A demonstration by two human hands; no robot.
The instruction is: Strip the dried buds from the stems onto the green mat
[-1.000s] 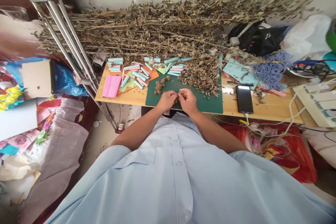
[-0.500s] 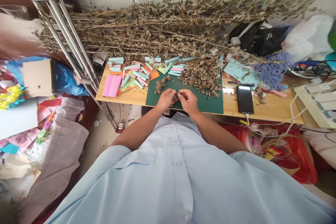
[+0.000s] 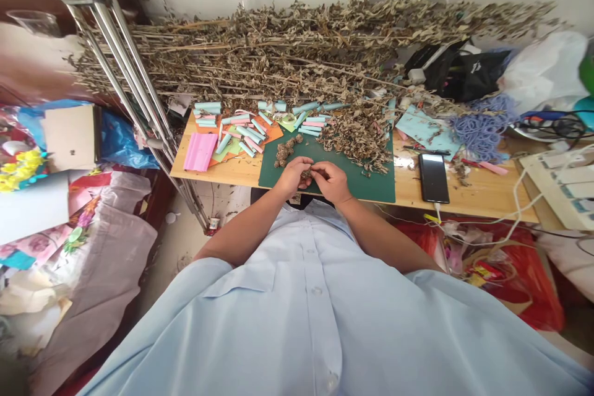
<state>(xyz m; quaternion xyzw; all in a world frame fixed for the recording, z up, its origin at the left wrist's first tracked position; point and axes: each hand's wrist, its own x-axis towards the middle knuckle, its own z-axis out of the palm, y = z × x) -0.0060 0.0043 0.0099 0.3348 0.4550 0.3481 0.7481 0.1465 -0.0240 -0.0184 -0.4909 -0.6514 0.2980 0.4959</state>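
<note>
My left hand (image 3: 292, 176) and my right hand (image 3: 331, 180) meet over the near edge of a dark green cutting mat (image 3: 371, 179). Both have their fingers pinched together on a small clump of dried leaves (image 3: 307, 173) held between them. Just beyond my left hand a little heap of rolled dried-leaf balls (image 3: 286, 151) lies on the mat. A loose pile of dried leaves (image 3: 357, 133) covers the mat's far right part.
Long dried leafy branches (image 3: 297, 52) lie across the back of the wooden table (image 3: 482, 189). Pink and teal paper rolls (image 3: 241, 127) lie at left, a black phone (image 3: 433, 177) on a cable at right. Metal crutches (image 3: 125, 74) lean at left.
My hands have stayed at the mat's near edge, their fingers working the small leaf clump. The view shifted slightly.
</note>
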